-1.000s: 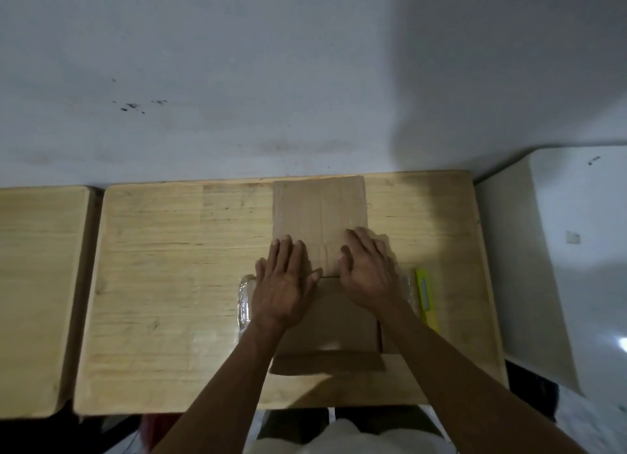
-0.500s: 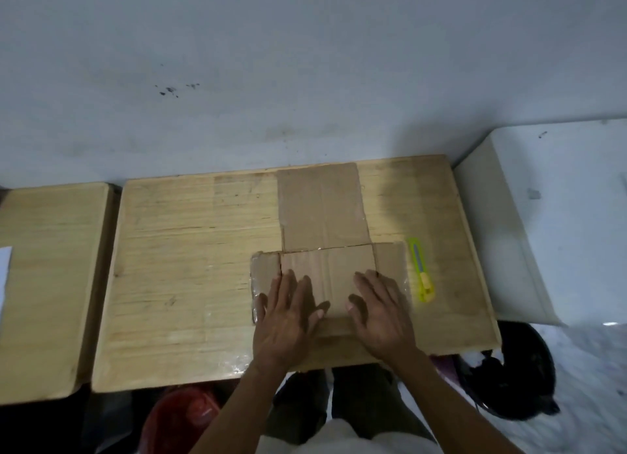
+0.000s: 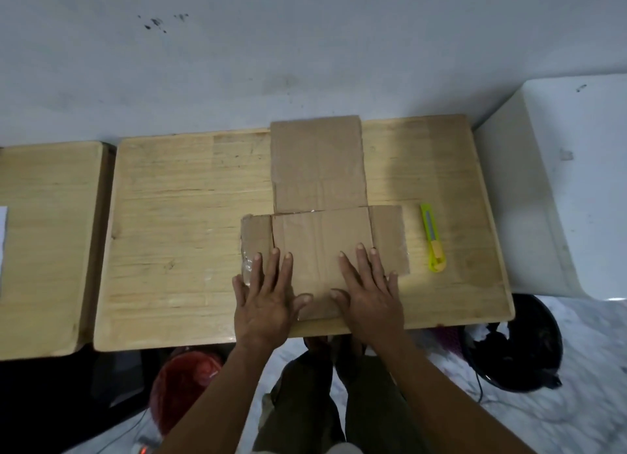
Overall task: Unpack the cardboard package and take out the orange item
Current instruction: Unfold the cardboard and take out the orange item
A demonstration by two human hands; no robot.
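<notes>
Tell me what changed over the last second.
Both flat hands, left hand and right hand, slid toward the near edge of the flattened brown cardboard package. The yellow-green utility knife stayed beside it on the pale wooden table.

Both forearms are bare, with no sleeves reaching into view. The left hand (image 3: 263, 304) and right hand (image 3: 369, 299) carry no rings, watch or gloves; the nails are short and plain. Below them the legs are in dark olive trousers (image 3: 305, 402), loosely creased. A pale strip of shirt (image 3: 341, 448) shows at the bottom edge.
</notes>
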